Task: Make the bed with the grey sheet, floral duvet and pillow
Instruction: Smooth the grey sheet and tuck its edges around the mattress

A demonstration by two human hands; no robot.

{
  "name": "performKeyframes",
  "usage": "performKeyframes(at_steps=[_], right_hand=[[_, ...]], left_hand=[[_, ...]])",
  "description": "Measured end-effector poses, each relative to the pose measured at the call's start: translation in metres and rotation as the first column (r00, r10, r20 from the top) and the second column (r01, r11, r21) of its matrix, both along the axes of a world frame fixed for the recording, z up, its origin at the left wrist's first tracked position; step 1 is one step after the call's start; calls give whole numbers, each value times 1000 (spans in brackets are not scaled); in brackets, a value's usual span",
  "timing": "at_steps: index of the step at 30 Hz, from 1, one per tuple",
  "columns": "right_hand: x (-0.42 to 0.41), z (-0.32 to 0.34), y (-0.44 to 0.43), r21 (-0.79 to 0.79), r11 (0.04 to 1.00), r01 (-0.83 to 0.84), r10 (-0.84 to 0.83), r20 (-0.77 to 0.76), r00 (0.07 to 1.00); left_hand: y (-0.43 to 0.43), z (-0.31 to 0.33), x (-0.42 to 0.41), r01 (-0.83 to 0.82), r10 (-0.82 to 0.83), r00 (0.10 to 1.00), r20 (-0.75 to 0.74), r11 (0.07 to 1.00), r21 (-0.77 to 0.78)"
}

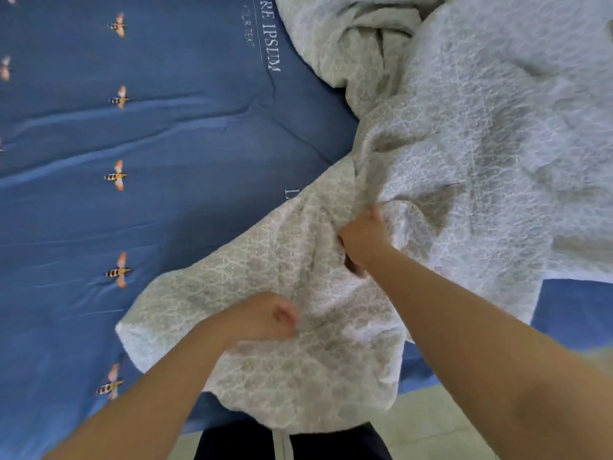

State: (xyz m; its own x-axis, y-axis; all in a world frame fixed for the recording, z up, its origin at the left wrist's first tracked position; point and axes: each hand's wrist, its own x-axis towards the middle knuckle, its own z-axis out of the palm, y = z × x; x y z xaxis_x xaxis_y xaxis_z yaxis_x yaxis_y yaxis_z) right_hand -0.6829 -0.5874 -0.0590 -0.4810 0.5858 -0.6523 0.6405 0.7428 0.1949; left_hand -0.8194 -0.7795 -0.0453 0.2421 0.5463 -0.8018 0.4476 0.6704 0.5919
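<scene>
Pale floral duvet (464,127) sits bunched on the right over the blue sheet (166,194), its bulk up-right of both hands. Right hand (361,240) clutches a fold further in. Left hand (265,317) fists cloth nearer the close corner. Bare sheet lies leftward.

duvet (464,134): pale floral, bunched atop sheet (172,144) | sheet: blue, bee-print, spread
</scene>
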Motion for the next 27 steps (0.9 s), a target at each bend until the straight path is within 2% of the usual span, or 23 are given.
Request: performKeyframes(at_steps=[1, 2, 3, 4, 5, 6, 7, 9, 11, 12, 13, 15, 17, 19, 21, 24, 27], right_hand=[[4, 0, 0, -14, 1000, -10, 11, 75, 997], [4, 3, 1, -71, 997, -38, 49, 159, 986], [0, 9, 1, -137, 989, -47, 80, 242, 967], [-6, 18, 2, -195, 980, -34, 97, 326, 940], [-15, 24, 4, -224, 974, -21, 106, 373, 922], [-26, 29, 8, -228, 973, -25, 108, 359, 927], [-38, 33, 13, -207, 977, -41, 96, 263, 960], [-70, 39, 27, -81, 995, -50, 43, -85, 995], [-102, 36, 40, -15, 999, -48, 38, -388, 921], [-115, 32, 44, -26, 996, -82, 63, -433, 899], [-124, 24, 48, -58, 992, -112, 78, -414, 907], [-131, 2, 53, -126, 987, -99, 67, -236, 969], [-121, -20, 54, -89, 996, 34, -40, -77, 996], [-105, -34, 52, 8, 971, 241, -240, -42, 970], [-93, -32, 43, 81, 933, 349, -352, 28, 935], [-66, -37, 45, 89, 919, 385, -394, 169, 903], [-41, -48, 60, 6, 895, 445, -420, 345, 839]], left_hand=[[4, 0, -8, -216, 236, 967, -97, 959, 181], [8, -1, -21, -306, 420, 879, -227, 860, 409], [13, -3, -34, -262, 537, 766, -354, 762, 592], [18, -8, -47, -199, 614, 655, -441, 703, 683], [22, -14, -60, -180, 640, 583, -501, 703, 688], [27, -24, -71, -210, 614, 573, -543, 751, 626], [29, -31, -79, -261, 555, 617, -559, 814, 519], [28, -48, -88, -318, 418, 742, -524, 908, 274], [21, -56, -88, -267, 304, 816, -491, 953, 146], [18, -57, -88, -225, 258, 846, -467, 966, 127], [16, -56, -87, -166, 197, 878, -436, 980, 109], [15, -55, -84, -23, 27, 931, -365, 1000, 13], [16, -60, -83, 52, -70, 949, -307, 996, -65], [19, -65, -81, 63, -85, 958, -275, 994, -86], [23, -68, -76, 85, -104, 960, -258, 993, -85], [29, -65, -61, 148, -165, 960, -228, 985, -87], [31, -65, -53, 115, -123, 961, -246, 992, -47]])
